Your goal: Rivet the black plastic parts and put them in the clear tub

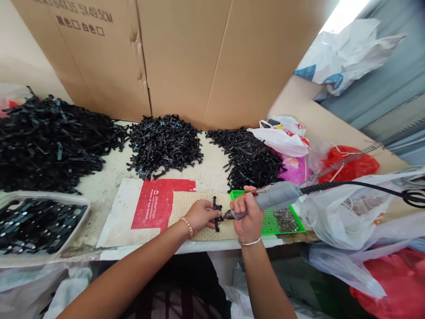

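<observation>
My left hand (201,215) pinches a small black plastic part (217,217) with knobbed ends, over a cream dimpled mat (186,206). In my right hand (247,217) is a grey electric screwdriver (279,197), lying on its side with the cord running off to the right. Its tip points left and is at the black part; whether it touches a screw there is too small to tell. Just behind my right hand, a green tray (270,225) holds many small metal screws (286,220).
Heaps of black parts lie at the left (49,137), middle (166,146) and right (250,155) of the table. A white bin (84,208) of black pieces stands at the left. Behind rises a cardboard sheet (186,57). Plastic bags (352,212) crowd the right, near the cord (358,185).
</observation>
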Available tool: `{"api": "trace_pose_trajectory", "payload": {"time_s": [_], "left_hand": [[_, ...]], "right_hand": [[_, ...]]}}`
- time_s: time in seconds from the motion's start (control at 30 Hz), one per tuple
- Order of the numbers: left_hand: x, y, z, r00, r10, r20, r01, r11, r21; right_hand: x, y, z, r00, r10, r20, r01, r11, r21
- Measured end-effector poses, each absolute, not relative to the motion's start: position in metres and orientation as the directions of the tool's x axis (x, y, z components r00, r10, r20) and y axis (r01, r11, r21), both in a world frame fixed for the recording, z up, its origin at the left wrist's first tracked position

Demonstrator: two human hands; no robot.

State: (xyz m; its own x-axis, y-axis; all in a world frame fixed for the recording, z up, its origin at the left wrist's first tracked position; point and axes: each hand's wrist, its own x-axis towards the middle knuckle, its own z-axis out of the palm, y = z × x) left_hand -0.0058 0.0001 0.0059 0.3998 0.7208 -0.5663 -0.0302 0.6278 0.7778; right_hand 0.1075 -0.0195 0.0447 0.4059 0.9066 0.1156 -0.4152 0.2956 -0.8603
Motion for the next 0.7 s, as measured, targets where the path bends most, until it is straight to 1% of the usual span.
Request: {"api": "trace_pose_trajectory", "payload": {"time_s": [0.23,0.47,0.7], "left_hand": [[-0.0054,0.0007,0.0023,0.399,0.715,-0.574,-0.018,0.632,0.775],[-0.0052,0.0001,0.0019,0.404,0.722,-0.561,-0.033,0.625,0.780],[-0.0050,-0.0005,0.0039,0.394,0.724,-0.566,-0.028,0.625,0.780]], "right_hand": [[0.1086,-0.0202,0.0440,0.381,0.917,0.115,-0.403,0.277,-0.873],[0.1089,-0.0210,0.0424,0.405,0.908,0.105,-0.389,0.275,-0.879],[0.1100,-0.0231,0.0414,0.406,0.904,0.136,-0.367,0.297,-0.882]]}}
